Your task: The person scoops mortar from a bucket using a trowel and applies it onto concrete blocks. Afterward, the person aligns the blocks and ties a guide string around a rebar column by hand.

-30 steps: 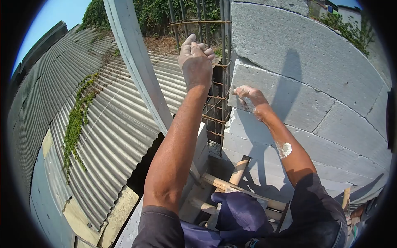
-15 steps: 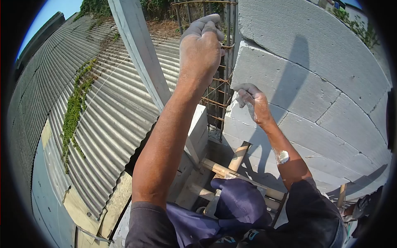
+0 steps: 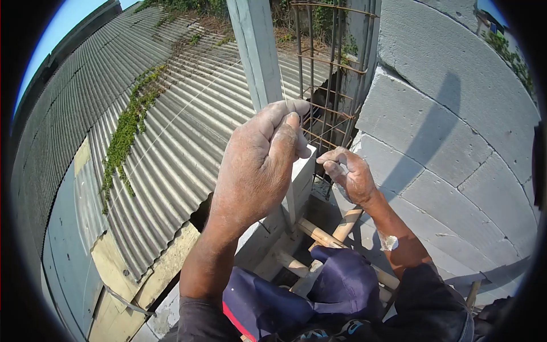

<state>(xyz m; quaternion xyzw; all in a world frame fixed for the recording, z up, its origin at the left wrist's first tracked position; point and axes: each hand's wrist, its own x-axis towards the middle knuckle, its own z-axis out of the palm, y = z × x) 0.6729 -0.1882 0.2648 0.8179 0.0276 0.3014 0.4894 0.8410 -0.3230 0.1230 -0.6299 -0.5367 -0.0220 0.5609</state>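
Note:
My left hand [image 3: 259, 162], dusted with white powder, is closed in a pinch on a thin string [image 3: 282, 80]. The string rises from the fingertips in front of the upright grey post [image 3: 252, 51]. Lower and to the right, my right hand [image 3: 354, 176] is also powdery, with thumb and forefinger pressed together. Whatever it may hold is too small to make out. A short gap separates the two hands. Behind them stands a rusty rebar cage [image 3: 333, 68], beside the pale block wall [image 3: 421, 117].
Corrugated roofing [image 3: 176, 114] with a strip of green creeper [image 3: 130, 137] spreads out on the left. A thin line crosses it diagonally. Below my hands are bamboo poles [image 3: 347, 225], a low block wall [image 3: 259, 245] and dark blue cloth [image 3: 345, 279] over my legs.
My left hand has come down from high beside the rebar, closer to my right hand. My right hand is a little lower. The view has turned, shifting the surroundings to the right.

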